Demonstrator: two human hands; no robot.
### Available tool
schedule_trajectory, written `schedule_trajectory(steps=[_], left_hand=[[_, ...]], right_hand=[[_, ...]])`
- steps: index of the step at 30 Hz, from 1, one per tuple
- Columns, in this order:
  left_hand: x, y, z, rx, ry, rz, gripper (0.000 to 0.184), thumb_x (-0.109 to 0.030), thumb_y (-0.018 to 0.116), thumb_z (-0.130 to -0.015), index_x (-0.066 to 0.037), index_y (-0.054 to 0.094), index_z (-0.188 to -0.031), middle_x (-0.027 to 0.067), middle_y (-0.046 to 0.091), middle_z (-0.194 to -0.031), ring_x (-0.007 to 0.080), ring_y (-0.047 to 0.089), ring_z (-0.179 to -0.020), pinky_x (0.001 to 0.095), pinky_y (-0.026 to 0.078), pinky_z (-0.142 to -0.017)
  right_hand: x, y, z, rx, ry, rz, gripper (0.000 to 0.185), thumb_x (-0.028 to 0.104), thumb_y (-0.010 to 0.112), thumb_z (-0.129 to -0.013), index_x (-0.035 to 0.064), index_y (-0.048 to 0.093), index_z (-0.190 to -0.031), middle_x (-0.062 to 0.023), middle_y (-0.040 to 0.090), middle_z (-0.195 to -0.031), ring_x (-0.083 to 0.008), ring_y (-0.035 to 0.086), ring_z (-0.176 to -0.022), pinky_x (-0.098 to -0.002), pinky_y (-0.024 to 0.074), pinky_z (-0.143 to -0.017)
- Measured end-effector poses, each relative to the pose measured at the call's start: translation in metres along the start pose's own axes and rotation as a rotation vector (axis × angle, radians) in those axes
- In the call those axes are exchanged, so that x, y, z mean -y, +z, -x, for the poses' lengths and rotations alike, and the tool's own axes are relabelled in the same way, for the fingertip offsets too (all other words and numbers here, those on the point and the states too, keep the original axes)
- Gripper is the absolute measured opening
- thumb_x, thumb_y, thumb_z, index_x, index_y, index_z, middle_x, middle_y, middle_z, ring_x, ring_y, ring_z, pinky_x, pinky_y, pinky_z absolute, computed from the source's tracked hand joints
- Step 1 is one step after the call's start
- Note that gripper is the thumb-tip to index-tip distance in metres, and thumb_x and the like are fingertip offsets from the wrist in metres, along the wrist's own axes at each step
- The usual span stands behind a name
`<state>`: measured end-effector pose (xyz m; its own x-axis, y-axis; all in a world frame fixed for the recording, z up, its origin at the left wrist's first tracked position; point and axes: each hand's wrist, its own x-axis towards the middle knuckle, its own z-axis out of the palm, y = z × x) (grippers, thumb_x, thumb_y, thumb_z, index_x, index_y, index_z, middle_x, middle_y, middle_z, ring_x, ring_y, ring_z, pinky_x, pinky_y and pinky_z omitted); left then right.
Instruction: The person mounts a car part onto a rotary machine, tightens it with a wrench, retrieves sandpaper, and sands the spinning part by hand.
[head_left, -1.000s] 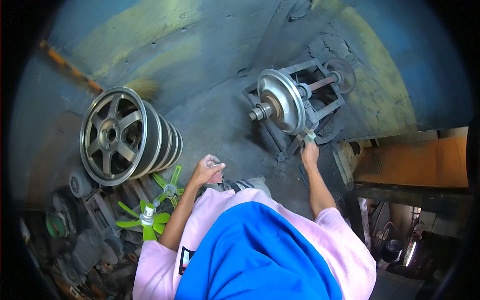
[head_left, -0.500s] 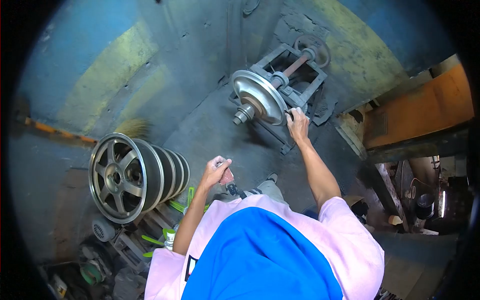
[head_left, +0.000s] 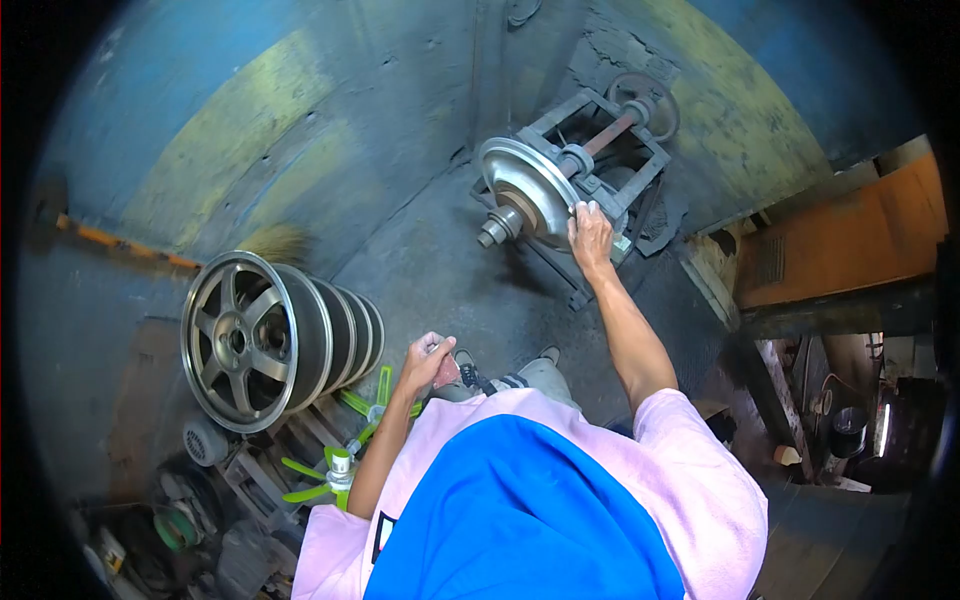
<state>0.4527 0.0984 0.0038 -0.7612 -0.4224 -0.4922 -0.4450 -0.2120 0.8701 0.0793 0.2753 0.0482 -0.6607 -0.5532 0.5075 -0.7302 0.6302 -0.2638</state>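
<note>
A shiny metal disc, shaped like a shallow dish, is mounted on the spindle of a belt-wheel machine. At the disc's right edge is my right hand, its fingers closed against the rim; whatever lies between fingertips and metal is hidden. My left hand is held low in front of my body, away from the machine. Its closed fingers grip a pinkish-red flat piece, which looks like a scrap of abrasive sheet, though the kind is unclear.
Behind the disc stands the machine's metal frame with a pulley wheel. Several alloy wheel rims are stacked on their sides at left. Green fan blades and a motor lie near my left arm. An orange panel is at right.
My right hand has shifted slightly up along the disc's edge, and the dark thing seen at its fingertips earlier is now hidden. The view has turned a little; my left hand stays low.
</note>
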Motion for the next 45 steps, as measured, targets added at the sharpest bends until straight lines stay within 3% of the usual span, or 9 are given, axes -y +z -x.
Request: schedule_trajectory(steps=[12, 29, 39, 45], left_hand=[[0.004, -0.002, 0.004, -0.019, 0.049, 0.048, 0.026, -0.028, 0.072, -0.095, -0.007, 0.063, -0.082, -0.0041, 0.056, -0.068, 0.0041, 0.046, -0.059, 0.0246, 0.034, -0.051], [-0.009, -0.005, 0.017, -0.034, 0.021, 0.087, 0.026, -0.027, 0.072, -0.095, -0.007, 0.063, -0.081, -0.0044, 0.057, -0.070, 0.0040, 0.048, -0.063, 0.0249, 0.037, -0.054], [0.000, -0.006, 0.020, -0.064, 0.009, 0.059, 0.026, -0.028, 0.073, -0.094, -0.007, 0.064, -0.081, -0.0033, 0.058, -0.072, 0.0048, 0.050, -0.066, 0.0251, 0.039, -0.057], [0.004, -0.002, 0.018, -0.047, -0.005, 0.110, 0.026, -0.028, 0.073, -0.094, -0.007, 0.064, -0.082, -0.0034, 0.058, -0.072, 0.0048, 0.049, -0.065, 0.0252, 0.040, -0.057]], right_hand=[[-0.001, -0.012, -0.023, -0.003, -0.149, 0.071, 0.012, 0.004, 0.065, -0.086, 0.0028, 0.061, -0.097, -0.0177, 0.059, -0.092, -0.0373, 0.064, -0.086, -0.0476, 0.0545, -0.074], [0.001, -0.008, -0.034, 0.075, -0.167, 0.098, 0.009, 0.003, 0.060, -0.086, 0.0020, 0.058, -0.096, -0.0186, 0.058, -0.095, -0.0381, 0.063, -0.090, -0.0488, 0.0536, -0.077], [-0.003, -0.015, -0.044, 0.068, -0.205, 0.033, 0.015, 0.005, 0.067, -0.085, 0.0019, 0.058, -0.098, -0.0210, 0.059, -0.092, -0.0418, 0.063, -0.086, -0.0494, 0.0524, -0.077], [-0.006, -0.044, -0.072, 0.193, -0.151, -0.127, 0.016, 0.009, 0.070, -0.081, 0.0017, 0.062, -0.093, -0.0187, 0.061, -0.092, -0.0406, 0.064, -0.091, -0.0489, 0.0509, -0.079]])
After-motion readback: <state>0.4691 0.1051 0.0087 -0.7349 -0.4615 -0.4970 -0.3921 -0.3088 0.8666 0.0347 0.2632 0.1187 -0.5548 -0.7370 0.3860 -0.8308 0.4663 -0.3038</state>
